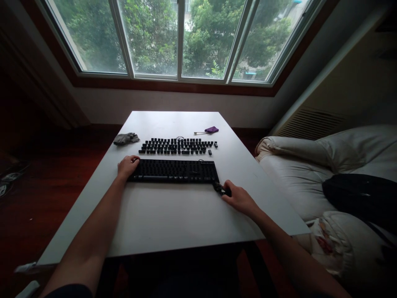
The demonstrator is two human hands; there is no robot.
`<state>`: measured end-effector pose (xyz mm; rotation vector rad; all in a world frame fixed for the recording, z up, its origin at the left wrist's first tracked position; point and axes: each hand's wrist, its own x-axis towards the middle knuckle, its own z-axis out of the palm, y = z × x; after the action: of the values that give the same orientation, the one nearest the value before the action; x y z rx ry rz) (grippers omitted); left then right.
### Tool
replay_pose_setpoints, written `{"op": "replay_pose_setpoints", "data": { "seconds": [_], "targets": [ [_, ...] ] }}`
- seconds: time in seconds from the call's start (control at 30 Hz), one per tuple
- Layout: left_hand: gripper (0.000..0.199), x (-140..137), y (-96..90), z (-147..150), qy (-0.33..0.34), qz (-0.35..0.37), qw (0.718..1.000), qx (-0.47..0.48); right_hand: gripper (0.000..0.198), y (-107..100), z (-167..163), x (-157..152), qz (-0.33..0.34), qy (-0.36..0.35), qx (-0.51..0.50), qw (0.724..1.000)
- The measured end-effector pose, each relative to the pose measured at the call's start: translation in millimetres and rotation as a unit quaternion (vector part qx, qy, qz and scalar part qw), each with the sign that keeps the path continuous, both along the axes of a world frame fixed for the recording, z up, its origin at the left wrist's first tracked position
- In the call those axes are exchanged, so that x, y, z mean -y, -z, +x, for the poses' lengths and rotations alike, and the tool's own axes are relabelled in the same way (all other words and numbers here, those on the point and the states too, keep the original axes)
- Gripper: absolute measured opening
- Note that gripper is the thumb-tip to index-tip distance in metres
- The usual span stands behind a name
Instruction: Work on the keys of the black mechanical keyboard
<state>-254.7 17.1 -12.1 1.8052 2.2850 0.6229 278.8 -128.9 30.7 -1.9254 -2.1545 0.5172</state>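
Note:
A black keyboard (173, 171) lies flat on the white table (173, 215), much of its top dark and hard to make out. My left hand (127, 166) grips its left end, the thumb along the upper left corner. In my right hand (238, 198) is a small black tool (219, 188) with a shiny strip; its exact kind is unclear. The tool's dark head is at the keyboard's lower right corner, apparently touching it. Behind the keyboard, rows of loose black keycaps (173, 145) are laid out, with a stray keycap (210, 152) at their right.
A crumpled grey cloth (126, 138) lies at the table's left edge. Toward the back right are a purple pouch (212, 129) and a thin pale stick (201, 133). A cream sofa (291, 174) with a dark bag (356, 198) stands right of the table.

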Motion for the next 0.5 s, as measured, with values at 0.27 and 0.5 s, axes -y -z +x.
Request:
{"op": "replay_pose_setpoints", "data": {
  "seconds": [0.27,0.5],
  "targets": [
    [0.034,2.1,-2.6,4.1,-0.007,-0.01,1.0,0.011,0.026,18.6,70.1,-46.1,0.093,0.155,0.016,0.983],
    [0.031,10.0,-3.8,8.5,0.047,-0.003,0.998,0.03,0.028,33.9,80.9,-85.9,0.117,0.218,0.0,0.969]
  ]
}}
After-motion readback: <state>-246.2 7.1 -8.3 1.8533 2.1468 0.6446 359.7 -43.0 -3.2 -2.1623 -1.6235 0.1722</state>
